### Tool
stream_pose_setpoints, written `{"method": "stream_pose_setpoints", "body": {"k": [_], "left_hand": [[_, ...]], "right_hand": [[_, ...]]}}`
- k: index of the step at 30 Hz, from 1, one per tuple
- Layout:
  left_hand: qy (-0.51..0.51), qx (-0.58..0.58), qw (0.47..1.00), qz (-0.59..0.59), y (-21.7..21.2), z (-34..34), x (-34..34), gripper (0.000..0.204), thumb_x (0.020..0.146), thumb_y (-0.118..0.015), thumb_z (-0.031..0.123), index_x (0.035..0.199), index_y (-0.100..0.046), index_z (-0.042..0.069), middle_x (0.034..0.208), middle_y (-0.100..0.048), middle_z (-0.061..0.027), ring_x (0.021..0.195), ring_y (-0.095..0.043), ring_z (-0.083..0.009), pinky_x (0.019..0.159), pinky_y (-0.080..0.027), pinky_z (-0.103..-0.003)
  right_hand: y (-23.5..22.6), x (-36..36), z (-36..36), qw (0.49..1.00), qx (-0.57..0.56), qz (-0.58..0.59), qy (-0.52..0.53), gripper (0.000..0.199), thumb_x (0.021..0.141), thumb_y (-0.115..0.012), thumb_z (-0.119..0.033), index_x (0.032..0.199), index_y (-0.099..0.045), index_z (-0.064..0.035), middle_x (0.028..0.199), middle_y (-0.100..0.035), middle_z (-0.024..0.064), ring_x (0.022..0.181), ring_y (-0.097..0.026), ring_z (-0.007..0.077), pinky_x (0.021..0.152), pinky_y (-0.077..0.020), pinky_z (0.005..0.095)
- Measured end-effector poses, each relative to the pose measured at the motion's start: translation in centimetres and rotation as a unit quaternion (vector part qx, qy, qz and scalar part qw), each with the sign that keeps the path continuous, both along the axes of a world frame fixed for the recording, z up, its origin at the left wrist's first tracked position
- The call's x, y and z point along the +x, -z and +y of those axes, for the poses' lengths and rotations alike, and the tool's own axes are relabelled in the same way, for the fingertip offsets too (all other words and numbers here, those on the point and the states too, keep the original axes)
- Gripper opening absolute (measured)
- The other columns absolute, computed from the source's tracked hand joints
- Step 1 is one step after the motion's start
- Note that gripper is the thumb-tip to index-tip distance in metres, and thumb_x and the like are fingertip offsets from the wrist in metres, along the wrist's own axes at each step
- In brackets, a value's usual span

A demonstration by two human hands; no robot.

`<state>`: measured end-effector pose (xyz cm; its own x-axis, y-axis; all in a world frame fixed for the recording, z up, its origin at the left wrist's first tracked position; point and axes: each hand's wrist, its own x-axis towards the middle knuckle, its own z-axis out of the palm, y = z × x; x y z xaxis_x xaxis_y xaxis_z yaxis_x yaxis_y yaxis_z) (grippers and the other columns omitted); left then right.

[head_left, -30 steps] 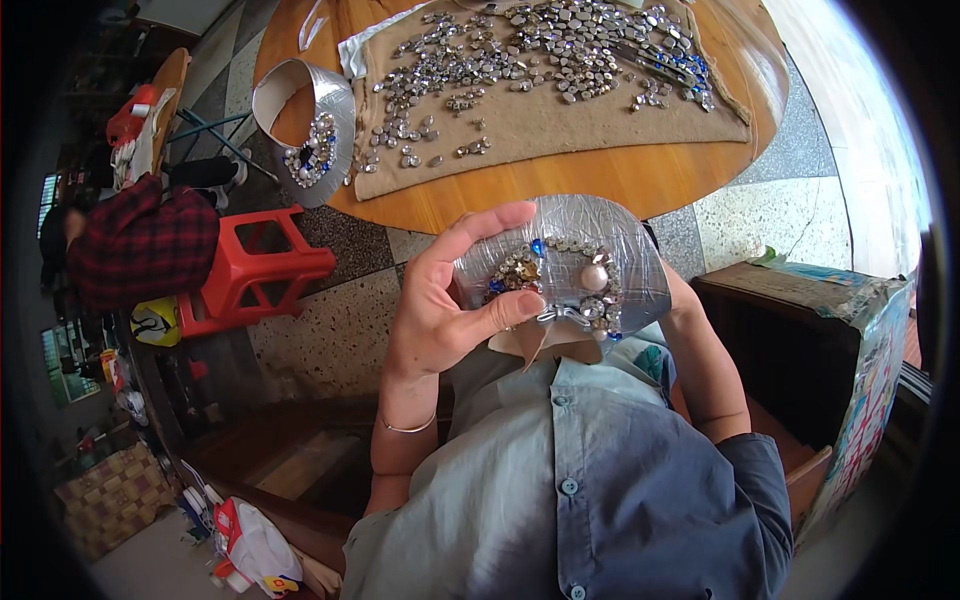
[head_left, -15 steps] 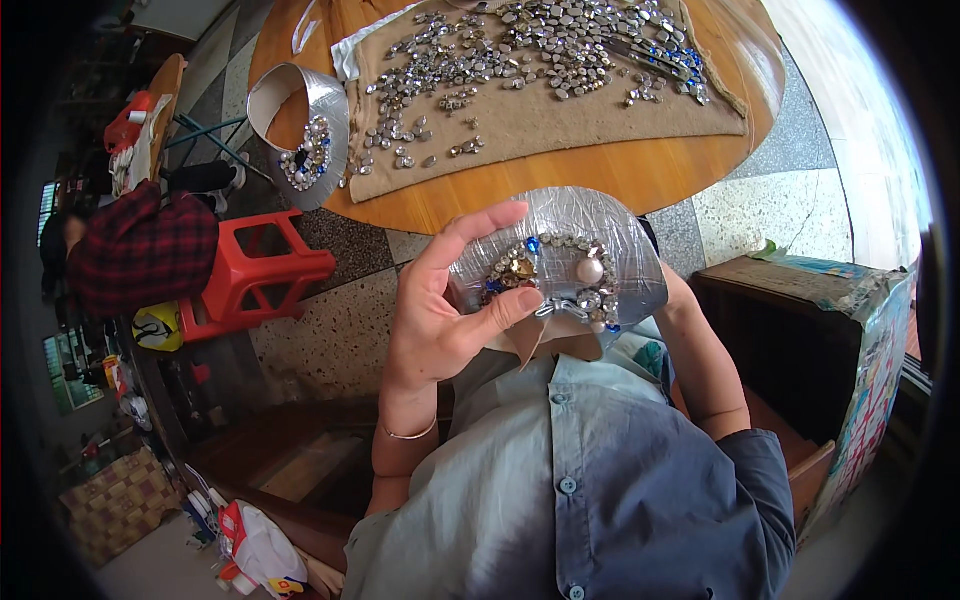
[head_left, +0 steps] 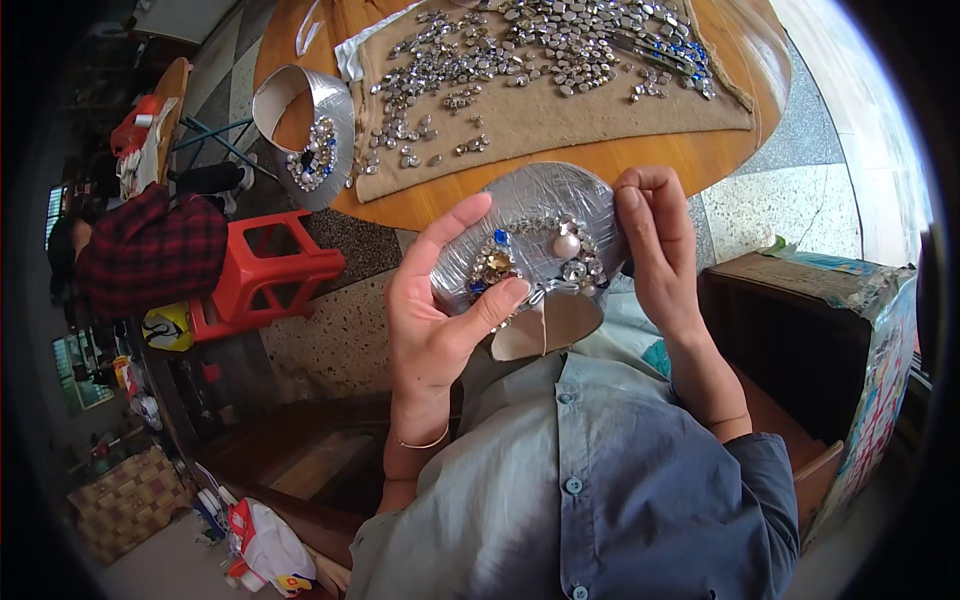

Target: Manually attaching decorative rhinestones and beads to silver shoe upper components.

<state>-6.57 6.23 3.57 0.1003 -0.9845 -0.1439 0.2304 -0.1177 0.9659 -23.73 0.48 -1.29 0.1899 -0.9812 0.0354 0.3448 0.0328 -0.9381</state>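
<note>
My left hand (head_left: 432, 315) grips a curved silver piece (head_left: 590, 190), shaped like a shoe upper with a foil-like face, thumb on the front and index finger along its upper left edge. On it sits an arch of rhinestones with a white pearl bead (head_left: 566, 246), an amber stone (head_left: 498, 262) and blue stones. A pale thin strand crosses the beige inside (head_left: 530, 340) below. At the piece's right edge, my right hand (head_left: 658, 235) is raised with thumb and fingers pinched together. What lies in that pinch, if anything, is too small to make out.
On the round wooden table (head_left: 460, 195) a tan cloth (head_left: 590, 125) bears many loose rhinestones and tweezers (head_left: 640, 48). A second decorated silver piece (head_left: 335, 110) stands at the table's left. A red stool (head_left: 270, 265) and a person in plaid (head_left: 150, 245) are left; an open cabinet (head_left: 780, 330) is right.
My right hand has come from behind the silver piece up to its right edge, fingers pinched. The piece has shifted slightly left and tilted, showing more of its beige inside.
</note>
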Motion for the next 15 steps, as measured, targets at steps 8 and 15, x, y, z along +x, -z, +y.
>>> {"method": "stream_pose_setpoints", "body": {"k": [8, 15], "left_hand": [[0.009, -0.029, 0.999, 0.041, 1.6, -0.3, 0.5, 0.061, 0.068, -0.064, -0.008, 0.124, -0.041, -0.003, 0.114, -0.055, -0.0173, 0.103, -0.056, -0.0249, 0.090, -0.045, -0.036], [0.009, -0.005, 0.999, 0.038, 2.1, -0.4, 0.9, 0.063, 0.069, -0.065, -0.006, 0.126, -0.040, -0.001, 0.117, -0.053, -0.0176, 0.105, -0.055, -0.0258, 0.091, -0.045, -0.037]], "right_hand": [[1.8, 1.1, -0.7, 0.999, 0.017, 0.031, -0.013, 0.014, 0.093, -0.047, -0.015, 0.094, -0.048, -0.0012, 0.078, -0.050, -0.0017, 0.071, -0.043, 0.0024, 0.064, -0.0374, 0.0161], [2.5, 0.9, -0.9, 0.996, 0.073, 0.011, -0.055, 0.014, 0.093, -0.047, -0.015, 0.094, -0.048, -0.0018, 0.077, -0.052, -0.0015, 0.070, -0.044, 0.0017, 0.063, -0.0385, 0.0162]]}}
